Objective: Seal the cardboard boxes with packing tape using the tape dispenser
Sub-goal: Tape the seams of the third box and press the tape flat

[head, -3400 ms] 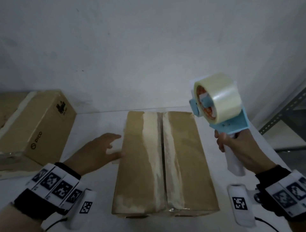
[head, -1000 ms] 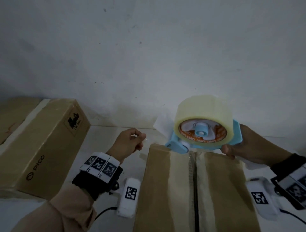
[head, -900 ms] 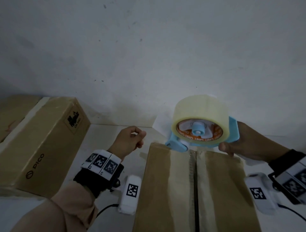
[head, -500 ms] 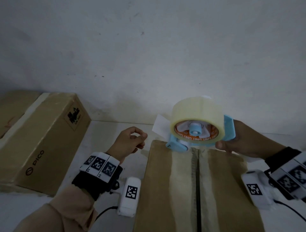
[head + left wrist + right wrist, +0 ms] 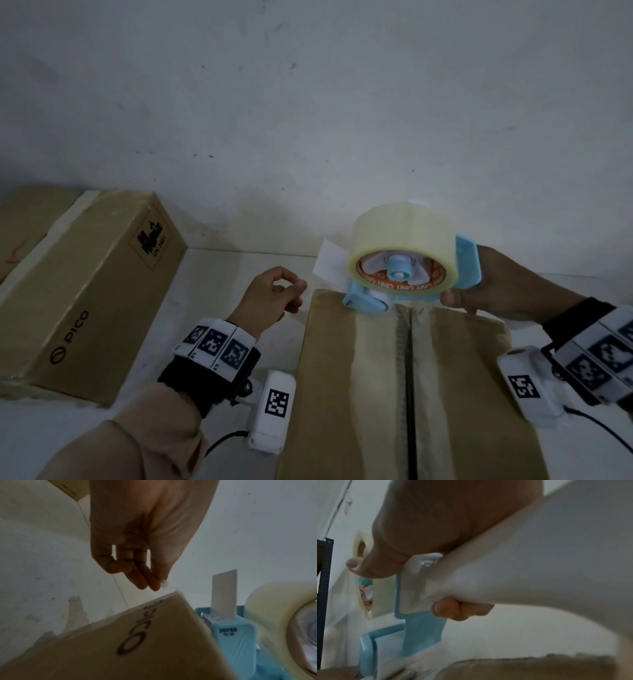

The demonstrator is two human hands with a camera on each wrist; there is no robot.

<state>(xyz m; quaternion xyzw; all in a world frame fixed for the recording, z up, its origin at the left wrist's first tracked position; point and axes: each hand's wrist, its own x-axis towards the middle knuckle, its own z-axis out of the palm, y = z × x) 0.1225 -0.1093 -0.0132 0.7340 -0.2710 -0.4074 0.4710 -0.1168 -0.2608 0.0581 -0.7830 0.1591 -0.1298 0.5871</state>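
Note:
A brown cardboard box lies lengthwise before me, its open centre seam running away from me between old tape marks. My right hand grips the white handle of the blue tape dispenser. The dispenser's nose sits at the box's far edge, over the seam. The clear tape roll faces up. My left hand hovers left of the far corner. Its thumb and fingertips pinch what looks like the clear tape end, a faint film stretching to the dispenser.
A second box marked PICO stands at the left on the white table, with another box behind it. A white wall rises just past the far edge. A dark shelf frame shows at the right wrist view's left edge.
The dispenser went from upright at the right to the box's far edge. My left hand left the box's side and closed into a pinch. Over the last second both barely shifted.

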